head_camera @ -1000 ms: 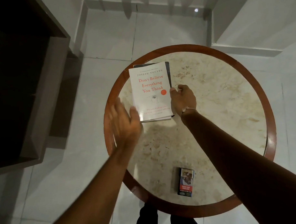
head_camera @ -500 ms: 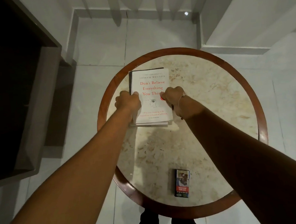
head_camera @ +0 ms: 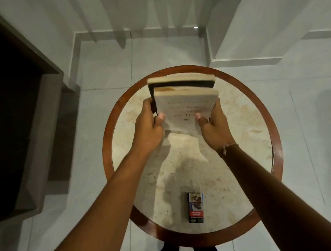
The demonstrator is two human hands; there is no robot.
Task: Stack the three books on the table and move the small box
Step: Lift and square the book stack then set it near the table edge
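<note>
Both hands hold a stack of books [head_camera: 184, 104] tilted up on its lower edge above the round marble table [head_camera: 236, 141]. The white-covered book with red lettering faces me; a dark book and a pale one sit behind it. My left hand [head_camera: 149, 127] grips the stack's left side with the thumb on the white cover. On the right side, my right hand [head_camera: 213, 127] grips the same way. The small box [head_camera: 195, 207], dark with a red band, lies flat near the table's front edge, apart from both hands.
The table has a reddish-brown wooden rim [head_camera: 107, 146] and stands on a pale tiled floor. A dark cabinet or sofa [head_camera: 20, 130] fills the left side. A white step and wall base [head_camera: 243, 62] lie beyond the table.
The stack lay flat under both hands half a second ago. Now both hands have raised it and tipped it upright, so the page edges show on top.
</note>
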